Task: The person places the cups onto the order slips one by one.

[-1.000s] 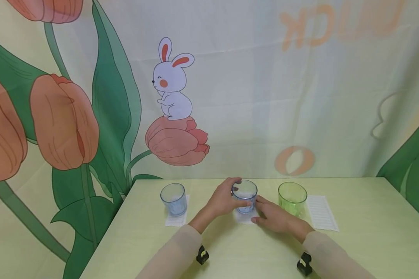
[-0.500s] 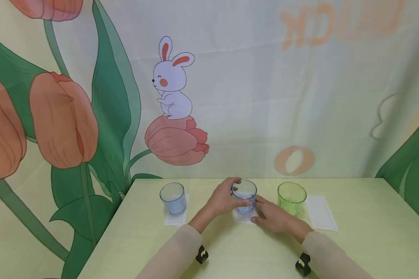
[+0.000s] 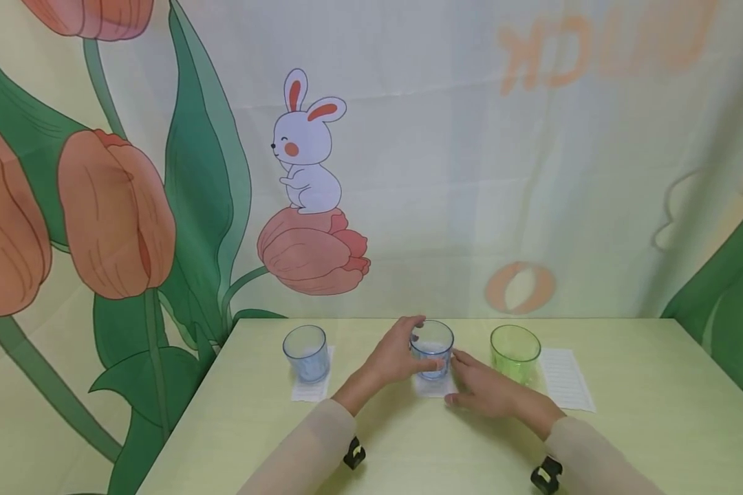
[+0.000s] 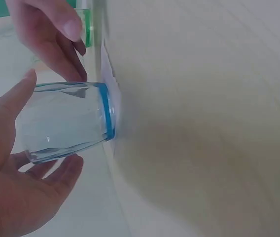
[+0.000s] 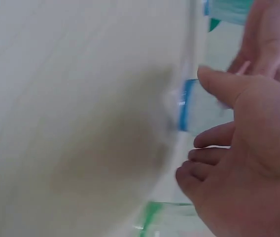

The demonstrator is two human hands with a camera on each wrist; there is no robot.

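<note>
Curled thumb and fingers of a person's left hand (image 3: 396,354) grip the middle blue glass (image 3: 436,347), upright above a white slip (image 3: 435,391) near the tabletop's (image 3: 433,457) far edge. The right hand (image 3: 483,386) lies alongside, fingers loosely extended, contact unclear from here. Toward the far left corner, another blue glass (image 3: 306,354) stands on its own slip (image 3: 309,394). Two glasses appear matched with paper; the green glass (image 3: 515,350), beside a sheet (image 3: 567,381), seems left to do.
</note>
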